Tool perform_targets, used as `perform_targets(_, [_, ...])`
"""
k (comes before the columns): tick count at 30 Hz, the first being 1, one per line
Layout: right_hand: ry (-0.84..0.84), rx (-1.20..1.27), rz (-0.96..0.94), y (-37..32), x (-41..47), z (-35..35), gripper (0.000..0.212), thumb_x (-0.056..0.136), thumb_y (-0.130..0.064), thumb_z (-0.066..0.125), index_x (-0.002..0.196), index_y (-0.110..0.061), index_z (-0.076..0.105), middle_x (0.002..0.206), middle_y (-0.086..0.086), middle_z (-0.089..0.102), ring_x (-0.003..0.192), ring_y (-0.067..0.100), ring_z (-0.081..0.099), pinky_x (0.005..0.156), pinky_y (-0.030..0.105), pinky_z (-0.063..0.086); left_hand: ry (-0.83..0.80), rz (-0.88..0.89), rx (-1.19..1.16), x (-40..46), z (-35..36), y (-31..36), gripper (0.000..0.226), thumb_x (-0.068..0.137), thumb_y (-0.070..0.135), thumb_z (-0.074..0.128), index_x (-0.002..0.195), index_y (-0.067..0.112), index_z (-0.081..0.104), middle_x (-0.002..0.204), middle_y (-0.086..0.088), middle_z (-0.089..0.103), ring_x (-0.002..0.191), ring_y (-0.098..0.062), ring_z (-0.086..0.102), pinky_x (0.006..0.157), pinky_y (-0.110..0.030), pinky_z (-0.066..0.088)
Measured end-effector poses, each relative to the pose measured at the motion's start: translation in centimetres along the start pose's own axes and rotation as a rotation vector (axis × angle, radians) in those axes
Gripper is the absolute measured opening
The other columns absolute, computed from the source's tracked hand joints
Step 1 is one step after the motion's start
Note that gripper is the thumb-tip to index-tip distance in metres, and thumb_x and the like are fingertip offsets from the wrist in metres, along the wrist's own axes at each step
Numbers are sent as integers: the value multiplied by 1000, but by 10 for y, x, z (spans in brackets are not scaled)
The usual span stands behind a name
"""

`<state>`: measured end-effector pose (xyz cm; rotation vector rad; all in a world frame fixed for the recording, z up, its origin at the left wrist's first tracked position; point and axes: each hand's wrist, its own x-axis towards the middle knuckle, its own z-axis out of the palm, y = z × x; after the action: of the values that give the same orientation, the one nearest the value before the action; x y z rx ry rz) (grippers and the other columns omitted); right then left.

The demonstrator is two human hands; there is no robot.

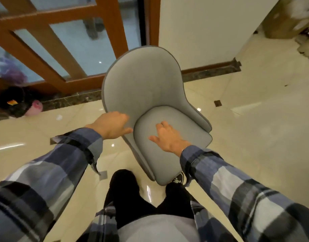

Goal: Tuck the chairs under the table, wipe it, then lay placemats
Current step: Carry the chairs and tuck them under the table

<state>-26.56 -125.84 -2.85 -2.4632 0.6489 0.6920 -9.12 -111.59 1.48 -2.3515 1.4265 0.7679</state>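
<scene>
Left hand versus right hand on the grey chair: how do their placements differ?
The left hand sits on the side edge of the grey chair, fingers over the rim; the right hand rests on the seat cushion, fingers spread. Both wear plaid sleeves and touch the same chair.

Blue-grey plaid sleeves [237,186], black trousers [125,193], possibly dark shoe [179,179].
</scene>
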Motion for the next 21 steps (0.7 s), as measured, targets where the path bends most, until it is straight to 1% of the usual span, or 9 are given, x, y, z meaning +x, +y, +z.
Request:
perform_targets(3, [-3, 67, 97, -8, 17, 5, 59, 97, -49, 50, 136, -5, 43, 140, 16, 39, 124, 38, 45, 100, 49, 42, 32, 137, 105, 33, -31, -16, 49, 96, 55, 49, 122, 14, 55, 118, -11, 63, 105, -30, 60, 84, -42, 51])
perform_targets(5, [12, 154, 203, -21, 30, 8, 59, 97, -48, 50, 137, -5, 43, 141, 17, 39, 126, 39, 43, 102, 49, 41, 37, 249, 166, 58, -48, -27, 49, 95, 55, 49, 120, 14, 55, 118, -11, 62, 106, -30, 59, 85, -43, 51])
perform_targets(7, [37, 236, 292, -38, 41, 12, 60, 97, -48, 50, 138, -4, 42, 143, 18, 38, 127, 39, 43, 102, 50, 41, 27, 348, 230, 79, -55, -36, 51, 95, 56, 49, 124, 14, 54, 121, -11, 62, 109, -31, 58, 86, -43, 50])
perform_targets(11, [92, 367, 417, -81, 57, 25, 60, 96, -49, 50, 135, -4, 43, 137, 17, 41, 123, 39, 45, 100, 51, 42, 1, 532, 395, 104, -64, -57, 53, 96, 55, 49, 127, 14, 55, 120, -11, 63, 108, -30, 60, 90, -40, 48])
perform_targets(13, [124, 473, 485, -103, 55, 32, 61, 95, -51, 51, 134, -4, 44, 135, 16, 42, 121, 38, 46, 99, 51, 43, -45, 623, 553, 112, -66, -67, 53, 95, 59, 45, 125, 17, 57, 118, -9, 65, 108, -28, 60, 96, -40, 42])
perform_targets(14, [148, 489, 509, -110, 54, 34, 61, 95, -51, 52, 133, -5, 45, 135, 15, 42, 121, 37, 47, 99, 50, 43, -32, 663, 620, 118, -70, -72, 54, 94, 63, 42, 122, 19, 58, 118, -7, 66, 109, -27, 59, 102, -42, 36])
perform_targets(17, [190, 545, 587, -127, 51, 34, 63, 94, -54, 51, 134, -5, 45, 137, 14, 42, 122, 36, 47, 98, 49, 44, -25, 708, 716, 136, -92, -84, 77, 83, 83, 26, 118, 23, 61, 118, -2, 65, 116, -24, 54, 113, -54, 19])
perform_targets(19, [236, 577, 646, -134, 47, 37, 67, 94, -57, 51, 136, -6, 44, 138, 14, 42, 123, 36, 46, 97, 48, 44, 36, 770, 754, 144, -105, -92, 94, 75, 89, 14, 123, 24, 61, 126, 0, 62, 128, -24, 46, 114, -58, 9])
perform_targets(21, [285, 606, 690, -144, 45, 39, 68, 92, -58, 52, 136, -7, 44, 137, 14, 42, 121, 35, 47, 95, 48, 45, 114, 813, 783, 154, -122, -96, 103, 71, 88, 4, 131, 24, 58, 136, 3, 56, 138, -23, 36, 115, -58, 4])
